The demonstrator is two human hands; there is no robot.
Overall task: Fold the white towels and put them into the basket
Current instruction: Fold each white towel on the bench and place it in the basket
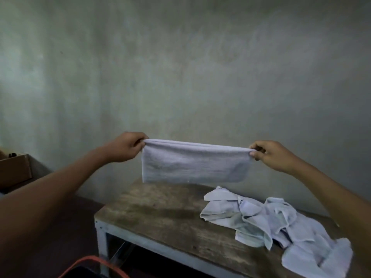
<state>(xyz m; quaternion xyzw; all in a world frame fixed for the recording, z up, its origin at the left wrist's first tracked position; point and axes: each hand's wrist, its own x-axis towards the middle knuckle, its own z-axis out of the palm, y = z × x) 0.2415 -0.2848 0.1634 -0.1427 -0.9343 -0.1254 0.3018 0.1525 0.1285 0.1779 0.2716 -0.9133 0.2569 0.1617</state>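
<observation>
Towel (192,161) held over worn wooden table (160,213); grey wall (180,67).

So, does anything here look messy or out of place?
Only the crumpled heap of white towels on the right of the table, unfolded. The towel pinched between left hand and right hand hangs level and neat.

The left half of the table (156,213) is bare wood, so a hand can come down there. The right half is covered by a heap of towels (271,223) that spills to the table's near right edge. Over the far side of the table a hanging towel (192,163) is stretched like a curtain between the left hand (128,146) and the right hand (269,155). A wall (180,77) stands right behind the table. A brown box (14,171) sits well off to the table's left. An orange rim (96,261) curves below the table's near left corner.
</observation>
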